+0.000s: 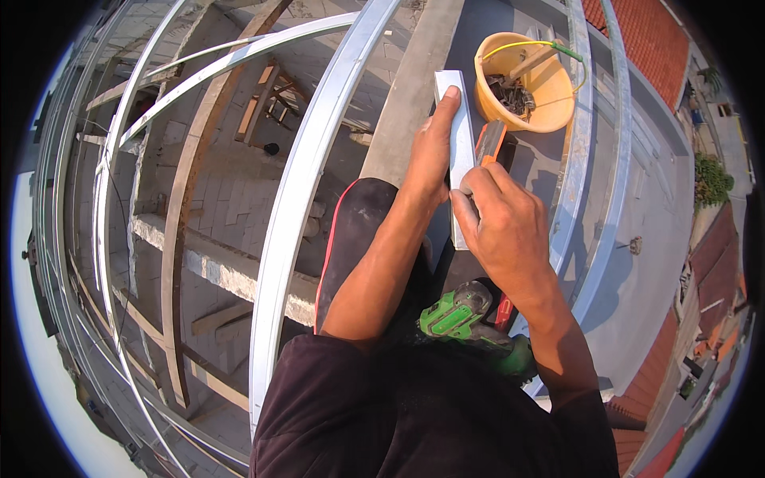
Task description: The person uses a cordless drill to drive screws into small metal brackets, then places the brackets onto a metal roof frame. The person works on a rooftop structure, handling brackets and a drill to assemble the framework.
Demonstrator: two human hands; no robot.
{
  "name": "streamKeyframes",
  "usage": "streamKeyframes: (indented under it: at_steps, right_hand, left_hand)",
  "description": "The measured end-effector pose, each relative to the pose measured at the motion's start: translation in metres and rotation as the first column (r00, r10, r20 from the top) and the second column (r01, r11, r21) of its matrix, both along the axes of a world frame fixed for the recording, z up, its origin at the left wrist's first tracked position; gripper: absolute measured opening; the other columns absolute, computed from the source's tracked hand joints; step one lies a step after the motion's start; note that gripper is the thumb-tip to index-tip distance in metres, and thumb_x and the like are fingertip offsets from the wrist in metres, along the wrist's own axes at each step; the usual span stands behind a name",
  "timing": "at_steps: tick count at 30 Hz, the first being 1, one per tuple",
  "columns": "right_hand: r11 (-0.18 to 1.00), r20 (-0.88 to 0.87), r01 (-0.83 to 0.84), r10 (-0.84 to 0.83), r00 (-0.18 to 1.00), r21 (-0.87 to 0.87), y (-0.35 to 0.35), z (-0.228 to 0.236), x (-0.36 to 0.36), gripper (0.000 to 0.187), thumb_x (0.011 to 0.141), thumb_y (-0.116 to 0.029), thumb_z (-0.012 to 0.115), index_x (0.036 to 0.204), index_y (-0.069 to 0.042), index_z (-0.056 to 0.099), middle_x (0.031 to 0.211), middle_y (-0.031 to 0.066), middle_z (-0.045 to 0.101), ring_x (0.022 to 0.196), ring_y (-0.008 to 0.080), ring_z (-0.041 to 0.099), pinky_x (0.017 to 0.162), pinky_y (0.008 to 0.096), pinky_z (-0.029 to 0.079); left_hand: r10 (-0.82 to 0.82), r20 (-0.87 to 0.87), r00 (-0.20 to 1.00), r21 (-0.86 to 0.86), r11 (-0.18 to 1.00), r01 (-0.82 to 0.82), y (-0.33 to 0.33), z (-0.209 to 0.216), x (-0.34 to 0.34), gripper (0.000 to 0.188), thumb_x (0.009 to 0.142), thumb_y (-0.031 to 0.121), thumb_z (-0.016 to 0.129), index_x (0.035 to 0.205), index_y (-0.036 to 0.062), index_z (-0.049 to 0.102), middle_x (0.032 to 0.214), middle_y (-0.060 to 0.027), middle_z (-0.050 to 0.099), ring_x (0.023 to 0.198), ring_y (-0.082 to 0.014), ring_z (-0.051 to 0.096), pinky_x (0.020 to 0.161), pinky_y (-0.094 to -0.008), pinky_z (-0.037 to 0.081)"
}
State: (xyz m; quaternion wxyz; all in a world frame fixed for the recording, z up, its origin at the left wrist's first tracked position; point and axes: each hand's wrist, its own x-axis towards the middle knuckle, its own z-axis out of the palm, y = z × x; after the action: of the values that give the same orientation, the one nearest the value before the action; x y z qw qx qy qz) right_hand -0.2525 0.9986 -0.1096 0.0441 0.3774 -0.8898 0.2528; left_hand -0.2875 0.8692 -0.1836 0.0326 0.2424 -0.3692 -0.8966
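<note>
Pale grey, the short metal channel piece [460,151] lies flat above the concrete ledge [406,95], clamped by left hand [430,155] and right hand [502,223] fingers. Just beyond, the orange bucket [558,88] holds dark screws and a wooden stick.

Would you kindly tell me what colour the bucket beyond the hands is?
The bucket is yellow-orange, seen best in the head view.
</note>
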Motion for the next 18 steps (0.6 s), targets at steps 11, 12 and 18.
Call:
streamKeyframes:
  at_steps: [11, 12, 18]
  right_hand:
    - [0.993, 0.086, 0.034, -0.024, 0.996, -0.112, 0.019, -0.021, -0.008, 0.013, 0.085, -0.001, 0.07, 0.092, -0.001, 0.059, 0.088, 0.0116, 0.056, 0.083, 0.0287, 0.067, 0.072, 0.0402, 0.059]
    - [0.996, 0.114, 0.04, -0.03, 0.993, -0.085, 0.021, -0.025, -0.009, 0.013, 0.085, -0.001, 0.07, 0.093, -0.001, 0.059, 0.088, 0.0117, 0.056, 0.084, 0.0291, 0.066, 0.073, 0.0405, 0.059]
    - [0.981, 0.063, -0.035, 0.048, 0.997, -0.189, 0.029, -0.035, -0.008, 0.014, 0.087, -0.001, 0.071, 0.097, -0.002, 0.061, 0.089, 0.0108, 0.057, 0.083, 0.03, 0.066, 0.071, 0.0416, 0.057]
  left_hand:
    - [0.204, -0.002, 0.979, -0.586, 0.793, -0.167, -0.001, -0.003, -0.005, 0.061, 0.099, 0.054, 0.066, 0.115, -0.0047, 0.06, 0.096, -0.0113, 0.062, 0.085, -0.0155, 0.059, 0.076, -0.0313, 0.05]
    - [0.22, -0.015, 0.975, -0.602, 0.777, -0.184, -0.002, -0.005, -0.004, 0.063, 0.099, 0.054, 0.066, 0.117, -0.0055, 0.059, 0.099, -0.013, 0.062, 0.087, -0.0169, 0.06, 0.078, -0.0326, 0.051]
    - [0.21, -0.04, 0.977, -0.732, 0.659, -0.172, 0.004, -0.006, -0.004, 0.06, 0.099, 0.051, 0.068, 0.118, -0.0053, 0.058, 0.098, -0.0097, 0.06, 0.084, -0.0147, 0.059, 0.076, -0.0292, 0.05]
